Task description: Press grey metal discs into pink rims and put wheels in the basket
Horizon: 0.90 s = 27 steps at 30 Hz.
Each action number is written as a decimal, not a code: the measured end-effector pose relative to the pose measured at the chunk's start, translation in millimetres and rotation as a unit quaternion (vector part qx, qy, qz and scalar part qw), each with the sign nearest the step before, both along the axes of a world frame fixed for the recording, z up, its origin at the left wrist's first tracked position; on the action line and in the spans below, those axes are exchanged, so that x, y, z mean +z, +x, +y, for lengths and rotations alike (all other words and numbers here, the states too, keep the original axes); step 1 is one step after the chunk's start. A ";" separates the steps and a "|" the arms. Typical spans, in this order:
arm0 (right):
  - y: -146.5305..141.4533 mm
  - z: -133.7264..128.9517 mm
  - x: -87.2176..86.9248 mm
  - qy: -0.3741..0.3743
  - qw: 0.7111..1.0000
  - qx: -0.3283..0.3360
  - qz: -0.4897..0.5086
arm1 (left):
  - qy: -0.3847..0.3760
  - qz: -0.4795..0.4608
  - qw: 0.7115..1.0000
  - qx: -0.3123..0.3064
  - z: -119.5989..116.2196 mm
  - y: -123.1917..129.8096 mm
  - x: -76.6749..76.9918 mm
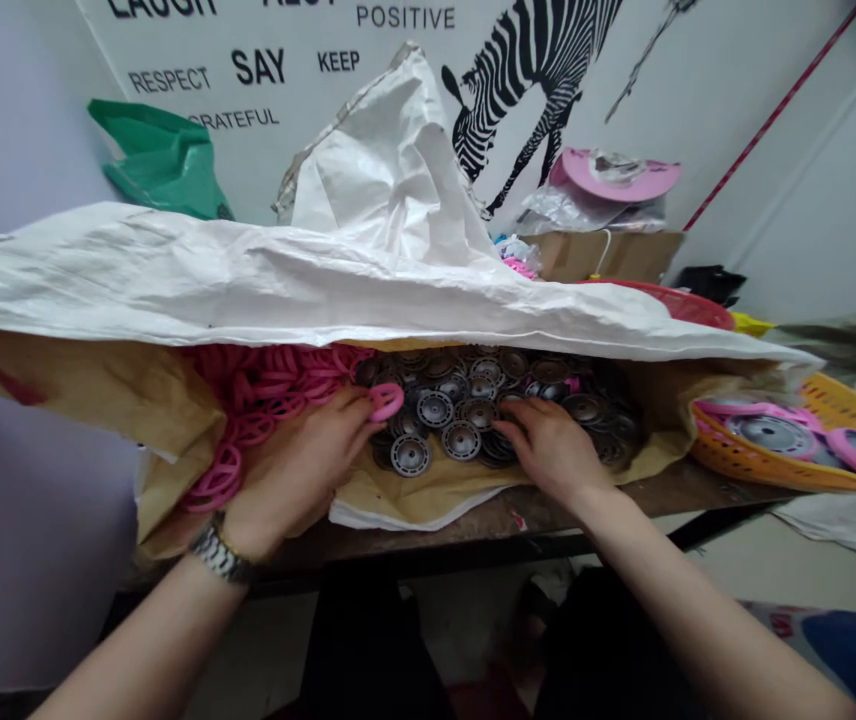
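Fronting zebra-print wall (pixel 668 110), brown table (pixel 705 490)

Left hand (pixel 315 440) pinching one pink ring (pixel 387 402). Right hand (pixel 554 448) at the grey discs (pixel 462 440), fingers bent; grip unclear. Heap of pink rings (pixel 270 405) left of discs, both on brown paper lining (pixel 417 500) of an open white sack (pixel 308 290). Sack lies on dark worktop (pixel 473 545). Metal watch (pixel 219 550) on left wrist. Yellow-orange basket (pixel 743 458) at right, holds pink-rimmed grey wheels (pixel 773 435). Behind: green bag (pixel 165 160), cardboard box (pixel 634 255), wall with zebra print (pixel 525 75) and lettering (pixel 259 67).
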State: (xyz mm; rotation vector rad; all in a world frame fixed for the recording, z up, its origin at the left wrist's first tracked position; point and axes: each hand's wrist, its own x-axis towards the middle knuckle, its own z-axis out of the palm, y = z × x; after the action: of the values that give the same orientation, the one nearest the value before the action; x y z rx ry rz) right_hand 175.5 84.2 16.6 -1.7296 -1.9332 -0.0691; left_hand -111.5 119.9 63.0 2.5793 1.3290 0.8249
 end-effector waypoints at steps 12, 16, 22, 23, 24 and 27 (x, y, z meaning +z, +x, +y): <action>-16.3 36.5 1.3 -0.054 0.993 -0.104 0.015 | -0.009 -0.091 0.995 -0.048 -53.9 24.5 -30.4; 0.2 24.2 1.1 -0.009 0.958 -0.062 0.279 | -0.004 -0.106 0.993 -0.048 -57.3 27.5 -33.5; -7.2 -28.0 4.2 -0.125 0.797 0.024 0.590 | -0.014 -0.125 0.988 -0.086 -68.6 39.2 -36.7; -11.1 -38.2 4.1 -0.155 0.751 0.033 0.641 | -0.015 -0.129 0.987 -0.095 -70.8 41.9 -37.4; -14.9 -47.6 3.5 -0.179 0.712 0.038 0.678 | -0.015 -0.132 0.985 -0.106 -73.1 44.8 -38.2; -24.5 -68.9 -1.6 -0.223 0.664 0.060 0.711 | -0.010 -0.132 0.981 -0.144 -80.3 53.9 -41.8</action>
State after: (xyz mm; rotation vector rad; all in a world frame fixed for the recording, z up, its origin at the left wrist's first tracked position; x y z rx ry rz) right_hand 150.9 15.3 14.9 -1.0939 -0.7794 1.4574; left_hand -57.6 39.6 21.3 2.4573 0.8619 1.0444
